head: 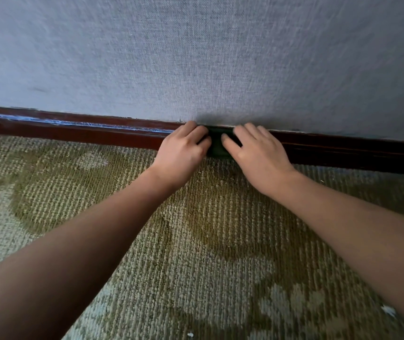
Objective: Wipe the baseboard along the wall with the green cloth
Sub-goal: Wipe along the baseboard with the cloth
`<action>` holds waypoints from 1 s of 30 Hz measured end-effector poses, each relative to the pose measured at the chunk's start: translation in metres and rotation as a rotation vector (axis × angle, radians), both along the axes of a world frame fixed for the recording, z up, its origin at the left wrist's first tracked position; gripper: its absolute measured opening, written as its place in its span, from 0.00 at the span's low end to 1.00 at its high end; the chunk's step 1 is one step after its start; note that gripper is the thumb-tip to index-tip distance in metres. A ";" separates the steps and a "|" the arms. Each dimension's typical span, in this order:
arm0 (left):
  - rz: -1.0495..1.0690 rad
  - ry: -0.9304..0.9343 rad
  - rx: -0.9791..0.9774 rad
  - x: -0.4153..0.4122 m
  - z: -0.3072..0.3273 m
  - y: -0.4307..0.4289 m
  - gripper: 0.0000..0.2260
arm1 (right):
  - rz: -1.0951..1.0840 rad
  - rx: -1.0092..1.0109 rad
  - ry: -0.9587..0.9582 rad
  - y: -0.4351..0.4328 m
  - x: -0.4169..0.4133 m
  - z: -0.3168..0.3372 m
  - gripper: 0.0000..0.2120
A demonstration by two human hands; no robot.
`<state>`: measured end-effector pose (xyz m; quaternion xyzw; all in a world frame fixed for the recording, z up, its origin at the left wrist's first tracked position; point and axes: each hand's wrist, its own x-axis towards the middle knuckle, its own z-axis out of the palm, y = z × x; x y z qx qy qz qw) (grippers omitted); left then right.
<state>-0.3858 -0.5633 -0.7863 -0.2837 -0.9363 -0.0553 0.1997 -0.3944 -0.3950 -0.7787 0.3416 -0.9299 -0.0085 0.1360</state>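
On the baseboard [73, 130], which runs left to right, the left hand [183, 152] curls its fingers round the left edge of the green cloth [216, 144]. The cloth lies flat against the baseboard's face between the hands, touching both. The right hand [257, 153] presses its right edge with straighter, spread fingers, so the stroke, I judge, must follow the baseboard's length.

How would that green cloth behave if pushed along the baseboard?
Probably floppy: the cloth lies flat against the baseboard. Likely to bunch when pushed, perhaps why the left hand and right hand both press it.
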 end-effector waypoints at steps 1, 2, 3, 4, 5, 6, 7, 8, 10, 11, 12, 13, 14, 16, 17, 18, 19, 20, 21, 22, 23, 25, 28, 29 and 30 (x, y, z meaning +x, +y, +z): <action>0.015 -0.014 0.004 0.001 -0.001 0.001 0.13 | 0.003 0.008 -0.001 -0.001 0.000 -0.001 0.21; 0.026 -0.025 0.008 0.001 -0.002 0.002 0.13 | 0.007 0.011 -0.003 -0.002 0.000 -0.001 0.20; 0.042 -0.038 0.009 0.001 -0.002 0.002 0.13 | 0.013 0.015 -0.008 -0.002 -0.001 -0.001 0.20; 0.050 -0.044 0.012 0.000 -0.002 0.002 0.12 | 0.019 0.025 -0.006 -0.003 -0.001 0.000 0.19; 0.062 -0.054 0.014 0.001 -0.002 0.003 0.12 | 0.018 0.045 0.004 -0.003 -0.001 0.000 0.18; 0.070 -0.051 0.011 0.001 -0.002 0.003 0.11 | 0.019 0.062 0.016 -0.002 -0.001 0.000 0.17; 0.075 -0.051 -0.001 0.002 0.000 0.004 0.10 | 0.021 0.071 0.021 -0.003 0.000 -0.001 0.15; 0.070 -0.029 -0.017 0.003 -0.001 0.006 0.09 | 0.025 0.084 0.023 -0.003 0.000 -0.001 0.14; 0.049 -0.015 -0.078 0.004 0.002 0.007 0.02 | 0.033 0.147 0.030 -0.004 0.000 0.003 0.11; 0.046 -0.011 -0.108 0.005 0.005 0.008 0.04 | 0.030 0.180 0.027 -0.005 -0.001 0.005 0.10; 0.036 -0.003 -0.130 0.005 0.005 0.007 0.06 | 0.025 0.205 0.002 -0.005 -0.002 0.007 0.11; 0.047 -0.014 -0.150 0.006 0.008 0.007 0.08 | 0.019 0.218 -0.042 -0.006 -0.003 0.009 0.12; 0.050 -0.012 -0.163 0.006 0.008 0.006 0.08 | 0.009 0.216 -0.073 -0.007 -0.003 0.009 0.13; 0.047 -0.012 -0.173 0.008 0.010 0.005 0.06 | -0.015 0.202 -0.096 -0.008 -0.003 0.011 0.13; 0.040 -0.023 -0.176 0.010 0.011 0.004 0.04 | -0.019 0.203 -0.097 -0.009 -0.002 0.012 0.13; 0.027 -0.015 -0.159 0.010 0.010 0.003 0.03 | -0.019 0.203 -0.095 -0.009 -0.001 0.014 0.13; 0.028 -0.014 -0.140 0.011 0.010 0.003 0.07 | -0.018 0.203 -0.097 -0.009 -0.001 0.015 0.13; 0.024 0.002 -0.124 0.010 0.009 0.002 0.10 | -0.017 0.200 -0.102 -0.009 -0.002 0.017 0.12; 0.027 0.000 -0.118 0.009 0.010 0.002 0.12 | -0.016 0.197 -0.105 -0.009 -0.002 0.017 0.13; 0.019 0.008 -0.113 0.008 0.009 0.002 0.12 | -0.018 0.194 -0.111 -0.010 -0.003 0.018 0.13; 0.018 0.003 -0.118 0.007 0.010 0.002 0.11 | -0.023 0.194 -0.118 -0.011 -0.003 0.018 0.14; 0.027 0.007 -0.126 0.004 0.008 0.002 0.08 | -0.031 0.198 -0.125 -0.012 -0.003 0.017 0.14; 0.046 0.001 -0.101 0.003 0.005 0.004 0.04 | -0.042 0.205 -0.130 -0.013 -0.003 0.015 0.14; 0.058 -0.013 -0.086 0.003 0.005 0.005 0.04 | -0.048 0.202 -0.138 -0.013 -0.003 0.013 0.14; 0.071 -0.027 -0.065 0.002 0.004 0.005 0.04 | -0.053 0.197 -0.146 -0.013 -0.002 0.012 0.15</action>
